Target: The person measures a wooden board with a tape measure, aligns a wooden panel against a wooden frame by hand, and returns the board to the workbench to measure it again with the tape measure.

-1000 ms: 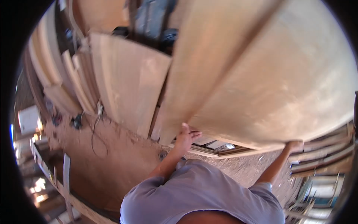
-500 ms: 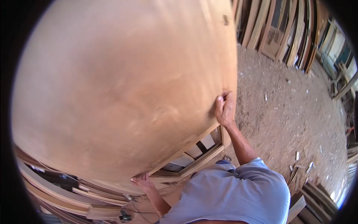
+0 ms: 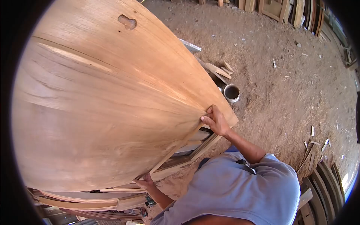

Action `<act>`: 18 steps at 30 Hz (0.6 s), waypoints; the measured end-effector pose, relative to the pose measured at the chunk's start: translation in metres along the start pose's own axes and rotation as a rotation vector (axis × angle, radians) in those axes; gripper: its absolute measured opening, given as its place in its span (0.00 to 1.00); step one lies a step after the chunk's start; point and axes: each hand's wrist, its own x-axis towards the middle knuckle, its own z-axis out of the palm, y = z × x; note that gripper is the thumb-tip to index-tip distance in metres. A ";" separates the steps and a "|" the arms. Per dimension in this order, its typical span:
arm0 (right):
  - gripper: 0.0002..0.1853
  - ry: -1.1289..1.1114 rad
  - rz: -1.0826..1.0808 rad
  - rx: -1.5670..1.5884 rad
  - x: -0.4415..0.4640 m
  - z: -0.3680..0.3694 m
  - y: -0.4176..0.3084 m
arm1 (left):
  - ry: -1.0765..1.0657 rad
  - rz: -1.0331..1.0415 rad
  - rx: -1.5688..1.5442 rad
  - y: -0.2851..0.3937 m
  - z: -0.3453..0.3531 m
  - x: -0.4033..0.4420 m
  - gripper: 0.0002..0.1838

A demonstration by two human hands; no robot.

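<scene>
Wooden panel (image 3: 93, 105): one, directly ahead, in both hands.
Left hand (image 3: 145, 182): one, gripping panel's near edge.
Right hand (image 3: 217, 122): one, gripping same edge.
Round container (image 3: 231, 93): one, on ground (image 3: 270, 97) beside panel.

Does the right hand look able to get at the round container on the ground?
Probably, once free: the right hand is on the wooden panel, but the round container sits just past its edge, nothing visibly covering it.
</scene>
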 end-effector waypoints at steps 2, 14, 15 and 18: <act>0.16 -0.012 -0.006 0.108 0.002 0.002 0.002 | 0.010 -0.027 -0.018 0.003 0.004 -0.002 0.43; 0.13 0.006 0.030 0.340 0.004 0.008 -0.006 | -0.053 -0.030 -0.060 0.000 -0.011 0.007 0.40; 0.13 -0.002 0.031 0.337 0.003 0.007 -0.005 | -0.053 -0.031 -0.052 0.001 -0.009 0.004 0.40; 0.12 -0.009 0.022 0.345 0.005 0.006 -0.006 | -0.058 -0.056 -0.059 0.003 -0.007 0.004 0.39</act>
